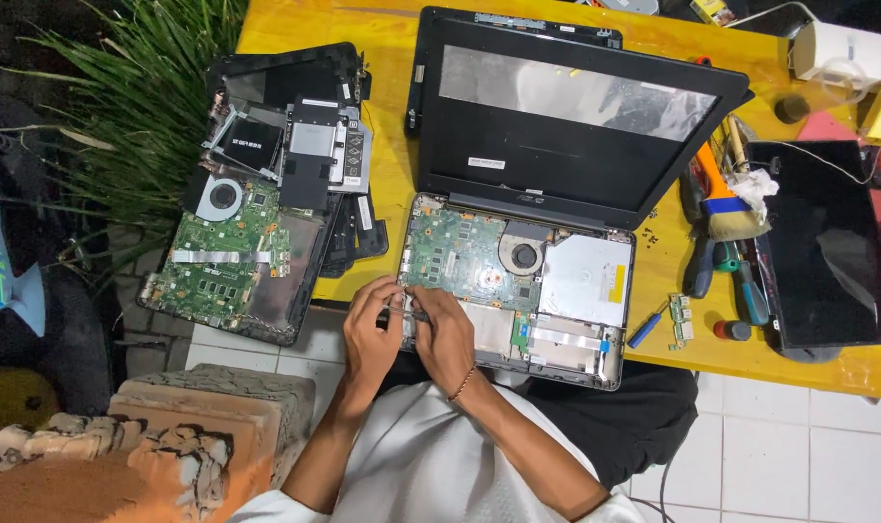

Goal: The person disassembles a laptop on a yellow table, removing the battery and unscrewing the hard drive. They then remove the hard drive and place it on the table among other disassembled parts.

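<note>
Two laptops on the yellow table, both opened up.

Main unit: open laptop at the table's near edge, top cover off, screen tilted back. Inside: one green motherboard, one round fan, one silver optical drive on the right side.

Both hands at the front-left corner of that chassis. Left hand and right hand are touching each other, fingers curled together over a small silvery part at the chassis edge. Looks like both pinch it, but the fingers cover most of it, so I can't tell what it is or which hand has the grip. One thin bracelet on the right wrist.

Second unit: stripped laptop base at the left table edge, partly overhanging. One green board in it, one fan, one pale ribbon cable across the board. A pile of black covers and drive caddies sits above it.

Right of the main unit:
- one brush, orange handle with blue band
- two screwdrivers with teal grips just below the brush
- one small blue screwdriver near the table edge
- one small green circuit board beside it
- one black panel lying flat, far right

Green grassy plant beyond the table's left side. White tiled floor below.
</note>
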